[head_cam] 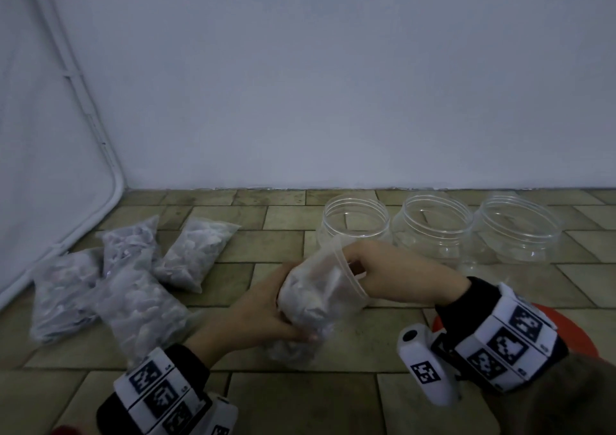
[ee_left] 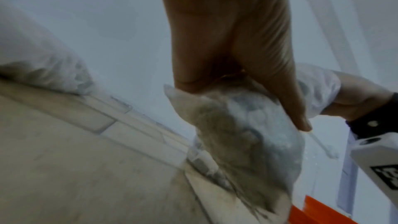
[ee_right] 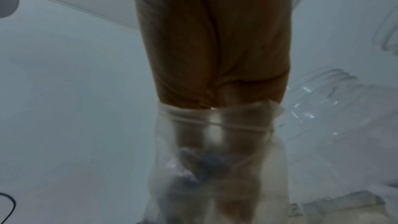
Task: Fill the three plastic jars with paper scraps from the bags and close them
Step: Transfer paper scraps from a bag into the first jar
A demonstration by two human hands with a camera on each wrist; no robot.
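My left hand (head_cam: 276, 308) grips a clear bag of paper scraps (head_cam: 316, 298) round its lower half, holding it tilted just above the tiled floor. The bag's mouth is open and my right hand (head_cam: 390, 269) is pushed into it. In the right wrist view the fingers (ee_right: 215, 142) run fairly straight down inside the bag (ee_right: 264, 168), among grey-blue scraps. The left wrist view shows my left hand (ee_left: 232, 57) clamped on the bag (ee_left: 247, 139). Three clear plastic jars (head_cam: 355, 224) (head_cam: 433, 228) (head_cam: 520, 231) stand open and empty in a row behind the hands.
Several more filled bags (head_cam: 126, 274) lie in a heap on the floor at the left. A white tube frame (head_cam: 100, 134) curves down the wall at far left. An orange-red round thing (head_cam: 573, 331) lies under my right wrist. The white wall is close behind the jars.
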